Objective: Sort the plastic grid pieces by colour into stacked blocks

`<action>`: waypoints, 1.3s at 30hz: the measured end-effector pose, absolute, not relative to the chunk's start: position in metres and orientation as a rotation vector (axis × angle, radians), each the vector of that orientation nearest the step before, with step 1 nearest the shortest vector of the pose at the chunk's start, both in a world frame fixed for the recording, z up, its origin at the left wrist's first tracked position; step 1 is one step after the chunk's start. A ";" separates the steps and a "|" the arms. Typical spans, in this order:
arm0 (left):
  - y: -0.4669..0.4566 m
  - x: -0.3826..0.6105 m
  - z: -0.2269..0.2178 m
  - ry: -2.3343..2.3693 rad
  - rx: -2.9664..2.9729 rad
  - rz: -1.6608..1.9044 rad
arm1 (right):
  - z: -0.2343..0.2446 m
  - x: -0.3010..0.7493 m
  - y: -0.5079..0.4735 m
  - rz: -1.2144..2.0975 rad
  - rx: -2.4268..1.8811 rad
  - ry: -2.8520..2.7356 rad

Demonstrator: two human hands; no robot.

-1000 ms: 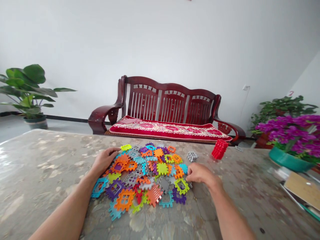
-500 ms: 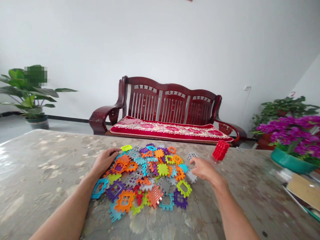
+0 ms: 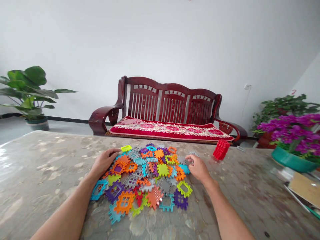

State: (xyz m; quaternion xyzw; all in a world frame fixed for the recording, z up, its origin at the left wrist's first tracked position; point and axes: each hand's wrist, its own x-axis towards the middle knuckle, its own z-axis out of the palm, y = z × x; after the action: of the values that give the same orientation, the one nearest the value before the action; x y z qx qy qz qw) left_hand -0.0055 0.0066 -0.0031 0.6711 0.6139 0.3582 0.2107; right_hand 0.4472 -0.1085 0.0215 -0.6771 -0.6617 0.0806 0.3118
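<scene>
A pile of colourful notched plastic tiles [image 3: 163, 170] lies flat on the table, some solid and some with window-like cut-outs. My left hand [image 3: 105, 162] rests at the pile's left edge, fingers stretched out beside a lime tile [image 3: 126, 148]; it holds nothing that I can see. At the right edge, my right hand [image 3: 199, 167] has curled fingers at a grey tile [image 3: 181, 160], which they seem to grip by its side. Just below those fingertips is a light-blue tile [image 3: 184, 169]. Behind the hand, more grey tiles [image 3: 194, 154] are partly hidden.
A stack of red tiles [image 3: 221, 149] stands to the right, with a small grey piece [image 3: 240, 148] beyond it. Purple flowers in a teal pot [image 3: 292, 160] and a brown board [image 3: 306, 186] occupy the table's right side. A wooden bench [image 3: 172, 103] stands behind the table.
My right hand has shifted a little left, toward the pile. The grey tile that lay below it has left its spot, and grey now shows at the fingertips. My left hand stays put.
</scene>
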 end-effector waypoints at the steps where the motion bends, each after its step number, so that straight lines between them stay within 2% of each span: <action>1: 0.007 -0.006 -0.003 1.704 1.863 0.995 | 0.022 0.446 -0.108 0.207 -1.780 -1.742; 14: 0.005 -0.004 0.000 1.700 1.857 1.010 | 0.026 0.426 -0.102 0.110 -1.911 -1.865; 28: 0.006 -0.005 -0.002 1.712 1.879 1.018 | 0.015 0.425 -0.103 -0.222 -1.603 -1.790; 35: 0.006 -0.005 -0.002 1.697 1.846 1.006 | 0.020 0.439 -0.099 -0.355 -1.768 -1.800; 39: 0.005 -0.004 -0.002 1.678 1.816 1.042 | 0.021 0.440 -0.100 -0.297 -1.821 -1.800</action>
State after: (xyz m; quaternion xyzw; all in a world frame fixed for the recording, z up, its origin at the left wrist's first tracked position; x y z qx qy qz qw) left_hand -0.0036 0.0047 -0.0018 0.6591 0.6090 0.3782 0.2272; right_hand 0.4400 -0.0999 0.0214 -0.6787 -0.6707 -0.1106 0.2781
